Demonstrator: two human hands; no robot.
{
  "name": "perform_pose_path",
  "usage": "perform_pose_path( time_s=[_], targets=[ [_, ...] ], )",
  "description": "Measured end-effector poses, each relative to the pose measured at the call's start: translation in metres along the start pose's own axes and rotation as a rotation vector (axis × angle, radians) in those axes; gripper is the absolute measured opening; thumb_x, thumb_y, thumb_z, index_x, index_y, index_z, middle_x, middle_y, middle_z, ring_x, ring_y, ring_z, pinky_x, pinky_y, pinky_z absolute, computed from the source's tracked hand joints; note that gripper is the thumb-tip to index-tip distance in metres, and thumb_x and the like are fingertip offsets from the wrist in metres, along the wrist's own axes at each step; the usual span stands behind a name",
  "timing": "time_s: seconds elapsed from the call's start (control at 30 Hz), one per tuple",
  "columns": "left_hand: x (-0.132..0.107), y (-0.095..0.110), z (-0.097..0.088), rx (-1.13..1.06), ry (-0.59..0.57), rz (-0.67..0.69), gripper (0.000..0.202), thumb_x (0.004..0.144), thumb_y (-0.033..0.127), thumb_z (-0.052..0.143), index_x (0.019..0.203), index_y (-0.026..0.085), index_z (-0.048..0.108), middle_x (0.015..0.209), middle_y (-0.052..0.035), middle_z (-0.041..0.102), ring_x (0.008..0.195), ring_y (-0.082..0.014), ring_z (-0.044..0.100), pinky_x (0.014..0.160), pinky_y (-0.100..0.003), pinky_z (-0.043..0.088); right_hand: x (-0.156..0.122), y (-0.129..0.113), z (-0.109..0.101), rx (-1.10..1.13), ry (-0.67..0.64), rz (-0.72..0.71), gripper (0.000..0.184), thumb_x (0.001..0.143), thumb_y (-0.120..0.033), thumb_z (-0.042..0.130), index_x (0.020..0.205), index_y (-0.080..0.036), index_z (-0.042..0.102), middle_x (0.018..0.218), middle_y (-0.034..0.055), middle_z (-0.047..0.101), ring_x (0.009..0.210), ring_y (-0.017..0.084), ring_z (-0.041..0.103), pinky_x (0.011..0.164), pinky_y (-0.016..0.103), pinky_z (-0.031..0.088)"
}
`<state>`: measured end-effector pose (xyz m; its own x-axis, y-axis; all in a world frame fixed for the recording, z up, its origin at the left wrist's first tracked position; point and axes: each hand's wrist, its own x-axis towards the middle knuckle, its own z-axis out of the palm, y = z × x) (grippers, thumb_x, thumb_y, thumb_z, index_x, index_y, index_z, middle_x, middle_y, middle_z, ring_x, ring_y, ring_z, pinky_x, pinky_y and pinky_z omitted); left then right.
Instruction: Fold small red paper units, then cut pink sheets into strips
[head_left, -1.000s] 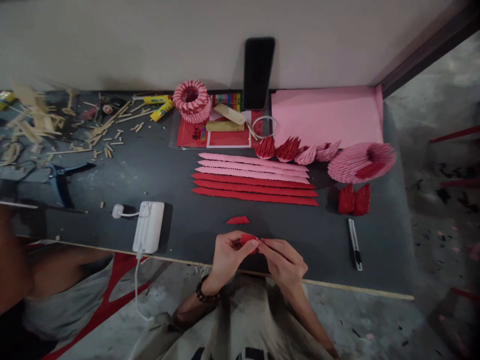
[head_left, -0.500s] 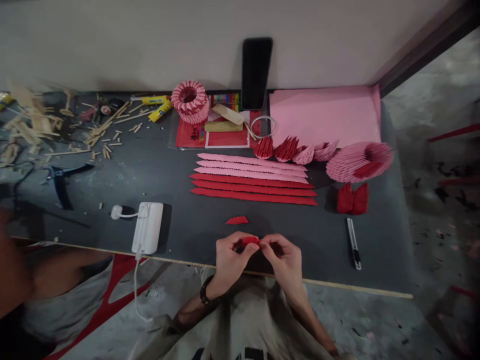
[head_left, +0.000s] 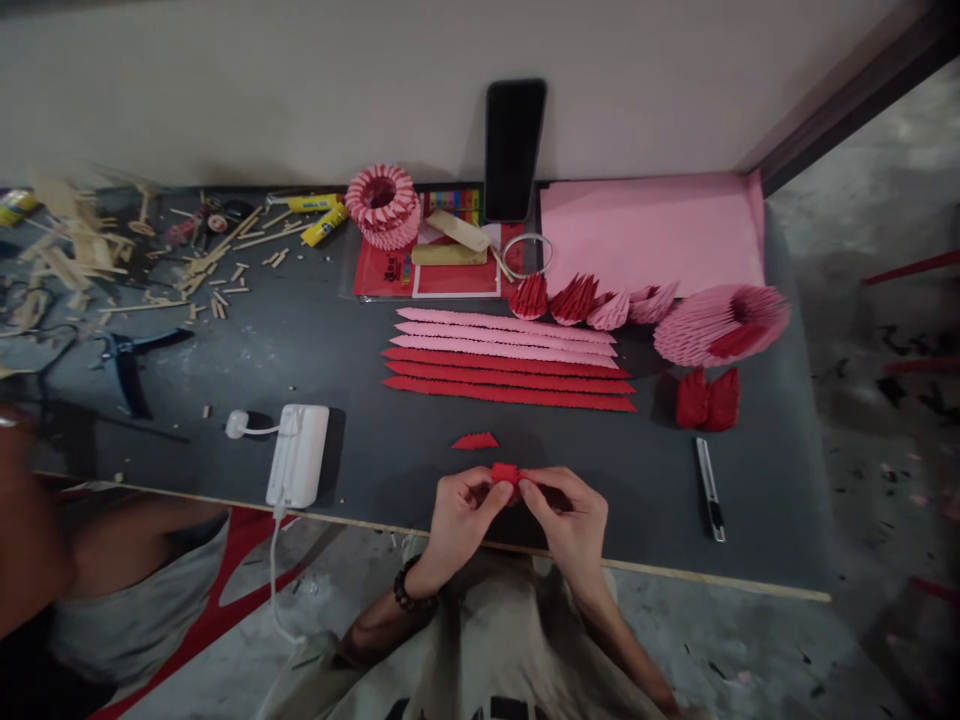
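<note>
Near the table's front edge, a small piece of folded red paper (head_left: 505, 471) is pinched between both hands. My left hand (head_left: 463, 515) has thumb and fingers closed on its left side. My right hand (head_left: 568, 515) grips its right end with the fingertips, which hide part of it. Just beyond my hands lies a short red paper strip (head_left: 475, 441) of interlocked pieces. Farther back, long red strips (head_left: 510, 393) and long pink strips (head_left: 506, 335) lie side by side. A pair of small red folded-paper bundles (head_left: 707, 399) sits to the right.
A utility knife (head_left: 709, 490) lies at the right; a white power bank (head_left: 298, 456) with cables at the left. Behind stand a phone (head_left: 514, 150), a paper ring stack (head_left: 382, 207), pink sheets (head_left: 652, 230) and a pink paper form (head_left: 720, 325). Wood sticks (head_left: 82, 240) and another person's arm (head_left: 34, 500) are far left.
The folded red paper has turned in my fingers and shows more of its face above the left thumb. Both hands stay in nearly the same place. The person at the left has moved slightly.
</note>
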<state>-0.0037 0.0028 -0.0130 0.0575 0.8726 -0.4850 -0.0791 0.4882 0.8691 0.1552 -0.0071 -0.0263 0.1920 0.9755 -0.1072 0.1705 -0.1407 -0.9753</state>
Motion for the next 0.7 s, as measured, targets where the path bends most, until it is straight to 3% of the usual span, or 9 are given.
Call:
perform_pose_path(
  time_s=[0.07,0.23,0.37,0.47,0.6,0.7],
  targets=[
    [0.0,0.0,-0.001,-0.076,-0.006,-0.016,0.033,0.089,0.048,0.081,0.085,0.016,0.083,0.079,-0.0053,0.08,0.074,-0.0168,0.07,0.075,-0.028,0.056,-0.001,0.003,0.0,-0.012,-0.005,-0.057,0.007,0.09,-0.03,0.081,0.093,-0.026,0.086,0.086,0.0042,0.081,0.068,0.016,0.071,0.057,0.027,0.055],
    [0.001,0.001,-0.005,-0.195,-0.056,-0.082,0.032,0.087,0.045,0.084,0.076,0.015,0.079,0.071,-0.0027,0.075,0.064,-0.0118,0.061,0.062,-0.023,0.046,0.004,0.005,-0.007,0.008,-0.085,-0.228,0.012,0.089,-0.022,0.08,0.093,-0.032,0.087,0.085,0.0028,0.083,0.071,0.018,0.075,0.066,0.033,0.064],
    [-0.001,0.006,-0.009,-0.167,-0.096,-0.115,0.037,0.09,0.047,0.082,0.074,0.014,0.076,0.067,-0.0016,0.072,0.056,-0.0083,0.052,0.056,-0.023,0.038,0.01,0.005,-0.014,-0.003,-0.201,-0.347,0.015,0.093,-0.024,0.077,0.093,-0.034,0.087,0.084,0.0011,0.083,0.071,0.017,0.076,0.064,0.031,0.064],
    [-0.003,0.012,-0.011,-0.106,-0.1,-0.107,0.041,0.089,0.053,0.081,0.074,0.014,0.077,0.067,-0.0014,0.071,0.053,-0.0067,0.046,0.053,-0.022,0.034,0.012,0.009,-0.018,-0.044,-0.218,-0.372,0.015,0.095,-0.03,0.075,0.09,-0.036,0.087,0.086,0.0016,0.084,0.075,0.018,0.078,0.067,0.034,0.066],
    [-0.006,0.017,-0.011,-0.065,-0.088,-0.114,0.039,0.077,0.051,0.092,0.077,0.015,0.079,0.069,-0.002,0.074,0.057,-0.0092,0.055,0.056,-0.021,0.041,0.012,0.014,-0.022,-0.087,-0.252,-0.367,0.015,0.094,-0.034,0.076,0.084,-0.037,0.087,0.088,0.0015,0.084,0.079,0.02,0.078,0.07,0.036,0.067],
    [-0.006,0.017,-0.01,-0.057,-0.083,-0.093,0.034,0.077,0.047,0.092,0.083,0.015,0.082,0.075,-0.0047,0.078,0.066,-0.0137,0.066,0.063,-0.023,0.051,0.01,0.012,-0.02,-0.022,-0.227,-0.277,0.01,0.092,-0.034,0.078,0.096,-0.032,0.087,0.086,0.0032,0.084,0.075,0.02,0.077,0.069,0.035,0.065]
  ],
)
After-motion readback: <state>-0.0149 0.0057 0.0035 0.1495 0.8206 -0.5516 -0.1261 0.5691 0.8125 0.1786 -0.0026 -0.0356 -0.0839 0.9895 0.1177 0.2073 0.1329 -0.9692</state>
